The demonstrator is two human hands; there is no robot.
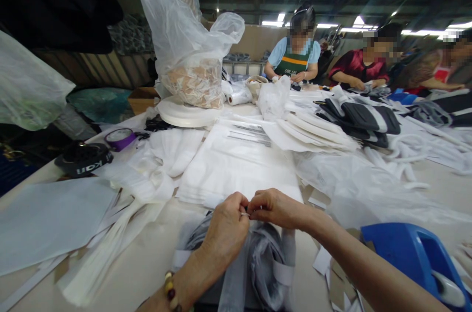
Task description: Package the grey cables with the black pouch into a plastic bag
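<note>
My left hand (225,227) and my right hand (276,208) meet at the near middle of the table, fingertips pinched together on a small white piece (245,213) between them. Both hands are closed in a pinch. Under them lies a grey folded garment in thin plastic (262,265) with white strips across it. A stack of flat white bags (236,162) lies just beyond my hands. A beaded bracelet (170,291) is on my left wrist.
A blue tape dispenser (413,255) sits at the near right. A big clear plastic bag of tan pieces (191,64) stands on a white roll at the back. A purple tape roll (120,138) and black item lie left. Three people work at the far side.
</note>
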